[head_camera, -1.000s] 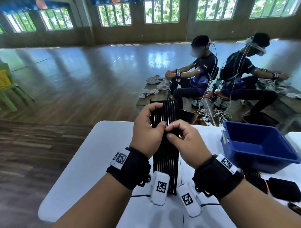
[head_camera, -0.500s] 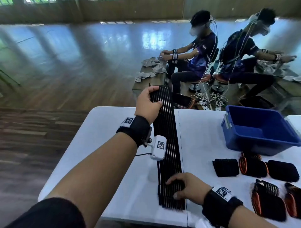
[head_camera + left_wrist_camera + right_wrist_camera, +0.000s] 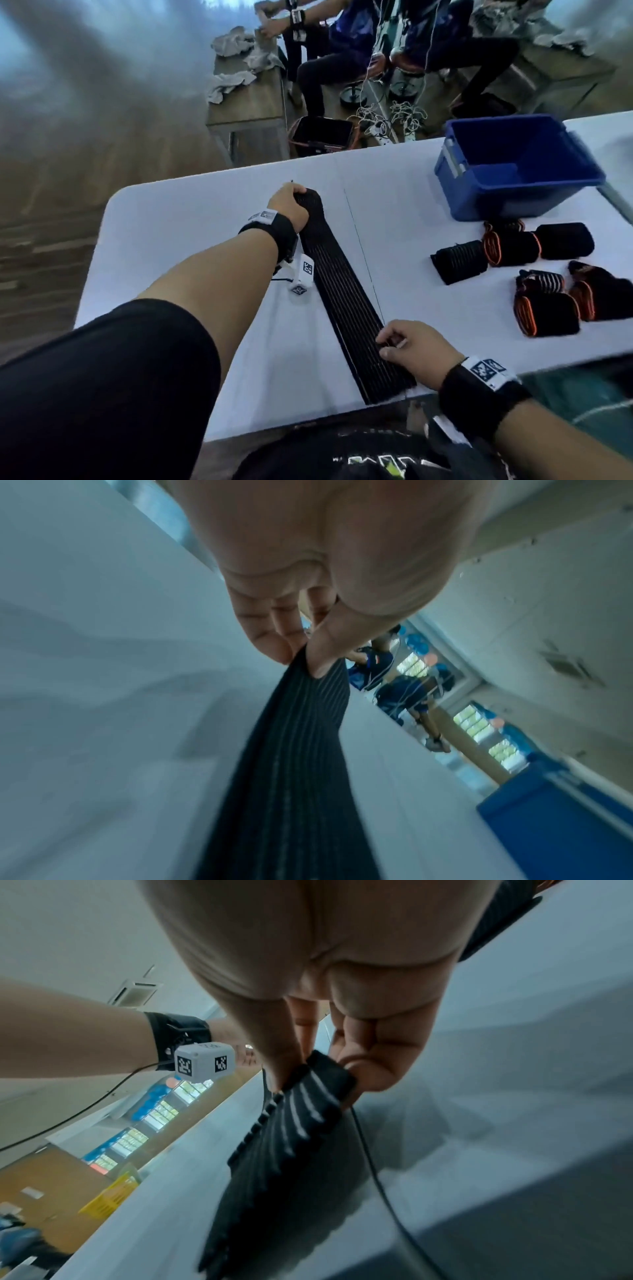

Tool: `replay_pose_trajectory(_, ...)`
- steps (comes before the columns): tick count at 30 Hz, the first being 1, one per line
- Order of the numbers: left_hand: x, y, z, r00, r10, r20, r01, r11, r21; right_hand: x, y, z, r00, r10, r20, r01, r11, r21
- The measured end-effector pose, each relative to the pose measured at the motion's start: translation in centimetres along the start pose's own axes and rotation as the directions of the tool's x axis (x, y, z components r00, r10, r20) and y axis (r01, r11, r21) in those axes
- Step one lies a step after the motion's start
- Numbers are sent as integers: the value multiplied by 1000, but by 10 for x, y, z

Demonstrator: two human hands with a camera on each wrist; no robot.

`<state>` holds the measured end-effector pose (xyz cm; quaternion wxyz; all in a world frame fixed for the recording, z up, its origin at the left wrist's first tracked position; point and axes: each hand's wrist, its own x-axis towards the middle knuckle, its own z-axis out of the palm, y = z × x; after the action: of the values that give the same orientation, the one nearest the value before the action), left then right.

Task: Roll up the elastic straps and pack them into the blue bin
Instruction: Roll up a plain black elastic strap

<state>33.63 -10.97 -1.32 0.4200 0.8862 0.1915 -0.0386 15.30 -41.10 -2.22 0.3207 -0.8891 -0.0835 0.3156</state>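
A long black ribbed elastic strap (image 3: 346, 301) lies stretched out flat across the white table (image 3: 191, 233). My left hand (image 3: 291, 205) pinches its far end (image 3: 308, 674) between thumb and fingers. Near the table's front edge my right hand (image 3: 407, 346) pinches the strap's right edge (image 3: 322, 1085), a little short of its near end. The blue bin (image 3: 513, 164) stands at the far right of the table; nothing shows inside it. Several rolled straps (image 3: 507, 250), black with orange edges, lie in front of the bin.
Beyond the table two seated people (image 3: 376, 41) work at low wooden benches with grey cloths (image 3: 236, 48). A black crate (image 3: 322, 133) and tangled cables (image 3: 387, 120) sit on the floor just past the table's far edge.
The strap went from held upright in both hands to laid flat along the table. My left hand carried one end to the far side; my right hand drew back to the near edge.
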Motion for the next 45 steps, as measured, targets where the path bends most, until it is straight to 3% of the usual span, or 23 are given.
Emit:
replay_pose_trajectory(4, 18, -5, 13, 992, 18, 124, -48, 968, 245, -6, 1, 19, 996, 46, -81, -43, 998, 35)
replay_pose_trajectory(8, 33, 3, 18, 983, 44, 178, -133, 839, 527, -5, -4, 26, 990, 13, -138, -14, 1000, -7)
replay_pose_trajectory(12, 42, 2, 15, 976, 38, 213, -166, 765, 623, 1, -7, 27, 980, -10, -197, 12, 1000, 6)
replay_pose_trajectory(17, 28, -4, 8, 983, 120, 137, -175, 832, 526, 3, -10, 26, 983, 9, -186, -8, 1000, 8)
replay_pose_trajectory(21, -24, -24, 5, 984, 172, 42, -172, 871, 460, 5, -7, 24, 985, 18, -170, -11, 999, 38)
replay_pose_trajectory(29, -183, -73, 22, 933, 186, 308, -276, 919, 282, 4, -4, 10, 998, -43, -49, 45, 998, 46)
replay_pose_trajectory(33, -228, -74, 37, 954, 114, 276, -177, 961, 215, 10, -4, 7, 997, -74, -9, 74, 997, 23)
replay_pose_trajectory(39, -255, -66, 55, 988, -28, 152, 8, 992, 130, 16, -9, 11, 992, -115, 48, 115, 993, 3)
replay_pose_trajectory(45, -272, -60, 60, 999, -41, 17, 39, 994, 100, 13, -13, 9, 983, -167, 82, 170, 985, -34)
